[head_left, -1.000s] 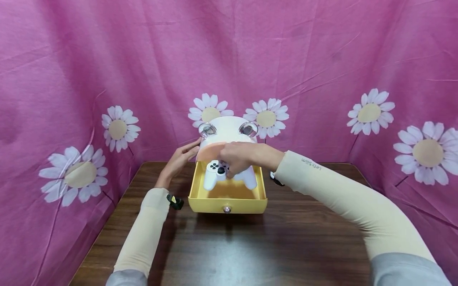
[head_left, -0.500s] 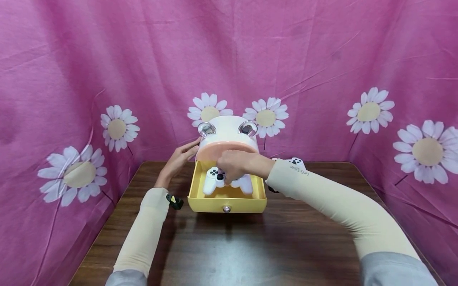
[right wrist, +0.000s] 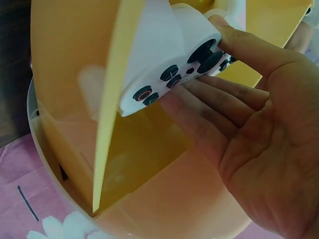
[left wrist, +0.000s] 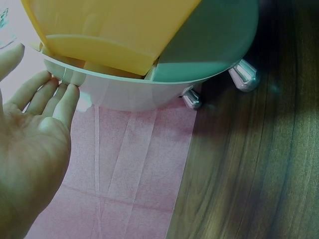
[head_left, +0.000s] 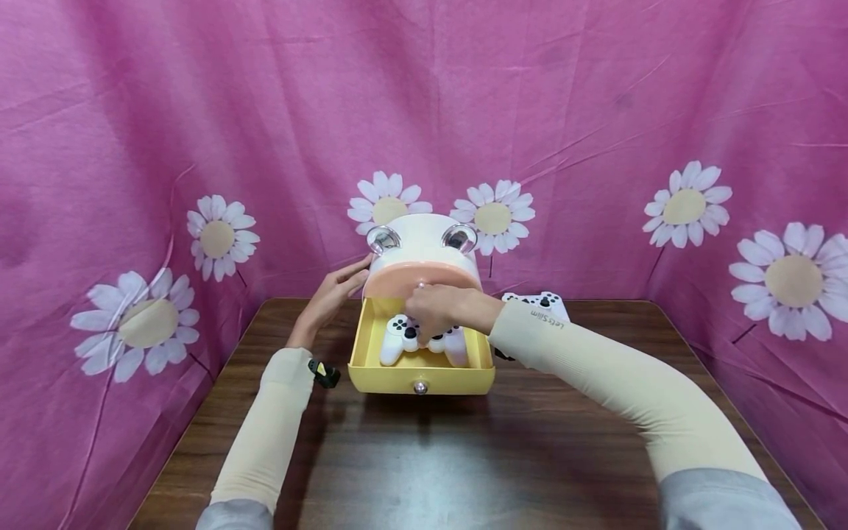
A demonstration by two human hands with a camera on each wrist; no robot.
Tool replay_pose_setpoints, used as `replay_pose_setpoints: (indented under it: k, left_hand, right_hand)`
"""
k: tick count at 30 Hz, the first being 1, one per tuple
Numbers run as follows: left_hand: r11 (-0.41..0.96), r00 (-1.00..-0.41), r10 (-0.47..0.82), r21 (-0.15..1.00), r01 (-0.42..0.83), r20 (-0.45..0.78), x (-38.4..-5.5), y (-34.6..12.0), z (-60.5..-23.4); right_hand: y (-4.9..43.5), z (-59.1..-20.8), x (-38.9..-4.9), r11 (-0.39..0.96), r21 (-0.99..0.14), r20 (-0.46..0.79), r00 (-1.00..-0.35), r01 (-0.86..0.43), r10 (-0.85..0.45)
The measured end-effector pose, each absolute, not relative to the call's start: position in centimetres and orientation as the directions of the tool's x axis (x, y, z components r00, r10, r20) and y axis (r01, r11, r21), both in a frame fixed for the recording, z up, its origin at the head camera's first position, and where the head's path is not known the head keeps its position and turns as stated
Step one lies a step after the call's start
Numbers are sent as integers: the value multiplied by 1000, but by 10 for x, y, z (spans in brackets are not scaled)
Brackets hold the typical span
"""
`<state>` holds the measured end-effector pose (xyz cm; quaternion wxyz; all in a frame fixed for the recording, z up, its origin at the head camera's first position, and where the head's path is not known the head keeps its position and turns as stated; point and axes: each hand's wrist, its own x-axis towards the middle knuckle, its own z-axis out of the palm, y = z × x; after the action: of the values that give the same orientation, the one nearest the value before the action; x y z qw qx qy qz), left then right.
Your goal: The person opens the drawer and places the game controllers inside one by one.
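Inside the yellow drawer (head_left: pixel 457 381), white controller (head_left: pixel 394 347) sits lower and nearer the front than a second ago, right hand (head_left: pixel 436 308) pinching it, left hand (head_left: pixel 331 294) loosely outstretched against the box (head_left: pixel 420 239); setting-down looks nearly done.

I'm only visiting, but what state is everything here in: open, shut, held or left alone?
White rounded plastic cabinet: standing upright.
Yellow plastic drawer: pulled open.
Peach rounded drawer front: shut.
Green drawer front: shut.
White game controller with black sticks: inside the yellow drawer, held by the right hand.
Second white controller: not held, partly hidden.
Left hand: touching the cabinet's side.
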<state>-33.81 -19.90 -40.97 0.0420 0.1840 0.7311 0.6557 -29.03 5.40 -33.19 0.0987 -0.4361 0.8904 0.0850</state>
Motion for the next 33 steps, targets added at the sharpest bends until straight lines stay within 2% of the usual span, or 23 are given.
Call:
replay_pose_setpoints:
  k: [11, 18, 22, 29, 33]
  left_hand:
    - [34, -927, 325, 977, 211, 189, -339, -198, -410]
    - [48, -929, 323, 977, 209, 182, -337, -198, -409]
    - [47, -929, 323, 977, 207, 181, -337, -198, -410]
    - [35, -929, 320, 978, 206, 185, -339, -200, -412]
    - [30, -926, 325, 977, 211, 189, -339, -200, -412]
  right_hand:
    - [55, -326, -293, 631, 41, -287, -615, -774, -735]
    - [56, -322, -292, 615, 50, -293, -600, -787, -744]
    - [59, -315, -291, 586, 67, -244, -583, -807, -775]
    - [70, -306, -282, 549, 24, -93, -549, -835, -831]
    - [76, -308, -271, 527, 87, 21, -527, -846, -850]
